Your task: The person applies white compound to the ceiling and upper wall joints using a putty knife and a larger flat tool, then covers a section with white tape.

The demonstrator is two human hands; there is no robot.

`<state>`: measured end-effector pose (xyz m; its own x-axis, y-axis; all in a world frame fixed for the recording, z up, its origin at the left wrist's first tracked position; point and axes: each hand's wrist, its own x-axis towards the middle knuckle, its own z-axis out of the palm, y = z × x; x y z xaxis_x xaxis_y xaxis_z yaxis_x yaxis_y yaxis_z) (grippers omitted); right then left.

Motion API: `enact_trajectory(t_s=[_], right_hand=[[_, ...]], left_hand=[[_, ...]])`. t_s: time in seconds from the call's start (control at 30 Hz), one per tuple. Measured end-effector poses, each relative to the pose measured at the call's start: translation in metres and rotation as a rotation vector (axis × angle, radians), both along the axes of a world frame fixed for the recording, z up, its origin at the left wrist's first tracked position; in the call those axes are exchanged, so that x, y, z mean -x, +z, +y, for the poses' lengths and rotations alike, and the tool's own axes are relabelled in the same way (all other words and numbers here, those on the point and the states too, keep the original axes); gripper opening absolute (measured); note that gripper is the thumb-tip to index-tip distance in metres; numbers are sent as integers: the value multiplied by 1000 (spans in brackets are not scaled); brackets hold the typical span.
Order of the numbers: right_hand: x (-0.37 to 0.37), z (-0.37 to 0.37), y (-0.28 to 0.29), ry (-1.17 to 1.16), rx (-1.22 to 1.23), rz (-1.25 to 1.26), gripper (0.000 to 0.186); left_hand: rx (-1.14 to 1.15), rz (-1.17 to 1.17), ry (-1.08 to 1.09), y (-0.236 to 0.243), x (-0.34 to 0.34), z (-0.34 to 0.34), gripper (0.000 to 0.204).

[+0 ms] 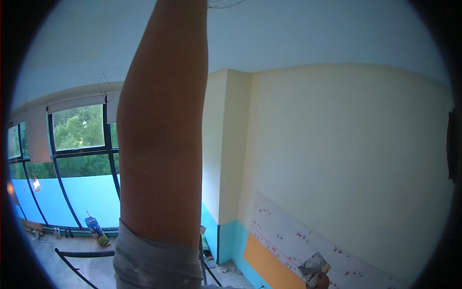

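Note:
My left arm (163, 130), bare below a rolled grey sleeve, reaches straight up past the upper edge of the picture. Its hand is out of sight, so what it holds does not show. At the lower right, my right hand (322, 282) is closed on a flat, squarish putty knife (314, 264). Whitish-grey paste is smeared over the blade. Only a few fingers show at the lower edge, and the handle is hidden. Beside the raised arm at the top, a rough pale patch (224, 4) shows on the ceiling (313, 33).
A black metal frame (86, 254) stands below at left. On the floor behind it is a blue cylindrical container (96, 231) near tall windows (79, 127). A thin wire loop (103, 86) hangs there. A cream wall (337, 144) carries a white printed panel (298, 236).

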<state>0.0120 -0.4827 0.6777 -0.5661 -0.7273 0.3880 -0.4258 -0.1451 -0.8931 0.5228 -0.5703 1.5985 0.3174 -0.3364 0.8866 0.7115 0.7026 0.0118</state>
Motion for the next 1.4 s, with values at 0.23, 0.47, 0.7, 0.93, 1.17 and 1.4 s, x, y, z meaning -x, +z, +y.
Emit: enact_trajectory(t_s=[0.23,0.47,0.7,0.93,1.17,1.4], right_hand=[[-13,7,0,-71,-65,237,22],[-63,-17,87,340,60,-231,31],[-128,-66,183,402,229,-1324,39],[-169,-94,236,362,260,-1291,39],[-186,-91,244,235,229,-1207,44],[-202,-101,220,157,301,-912,53]], left_hand=[[-65,248,143,-115,11,-37,27],[-399,-203,243,-291,61,-96,33],[-616,-792,222,-536,127,-110,34],[-224,-1340,428,-637,128,-81,37],[36,-1475,624,-659,104,-93,37],[-634,-1653,613,-629,68,-112,34]])
